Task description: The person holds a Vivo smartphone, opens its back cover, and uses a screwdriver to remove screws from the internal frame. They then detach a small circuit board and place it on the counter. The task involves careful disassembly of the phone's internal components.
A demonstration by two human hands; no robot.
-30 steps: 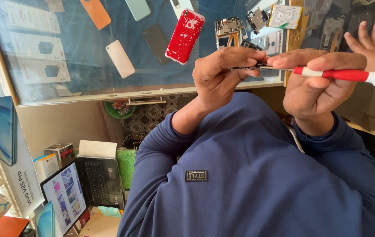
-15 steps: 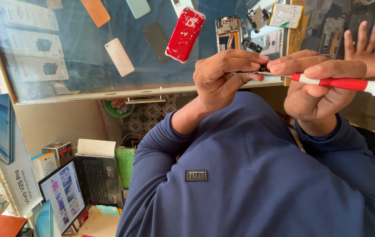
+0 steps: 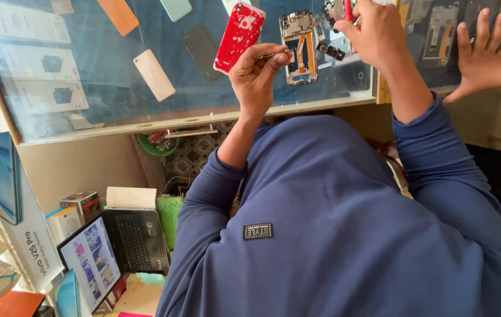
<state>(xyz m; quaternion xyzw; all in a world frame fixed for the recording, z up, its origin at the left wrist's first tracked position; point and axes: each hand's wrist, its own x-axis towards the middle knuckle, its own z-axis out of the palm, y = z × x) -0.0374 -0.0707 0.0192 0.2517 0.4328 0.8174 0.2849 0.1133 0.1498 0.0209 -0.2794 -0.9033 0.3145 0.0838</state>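
My left hand (image 3: 256,76) is raised over the glass counter (image 3: 86,64) and pinches a thin metal tool (image 3: 278,54) that looks like tweezers, its tip at the left edge of an opened phone frame (image 3: 299,47). Further over the counter, my right hand (image 3: 376,35) is closed around a red screwdriver (image 3: 348,9), held nearly upright above small loose phone parts (image 3: 329,50). A red phone back cover (image 3: 238,36) lies just left of the frame.
Another person's open hand (image 3: 485,53) rests on the counter at the right. Several phones and back covers (image 3: 153,73) lie on the blue surface. Below the counter stand a laptop (image 3: 115,246), small boxes (image 3: 77,208) and a green bowl (image 3: 156,144).
My hands have parted and moved out over the counter. The screwdriver went from level to nearly upright. My left hand now reaches the phone frame.
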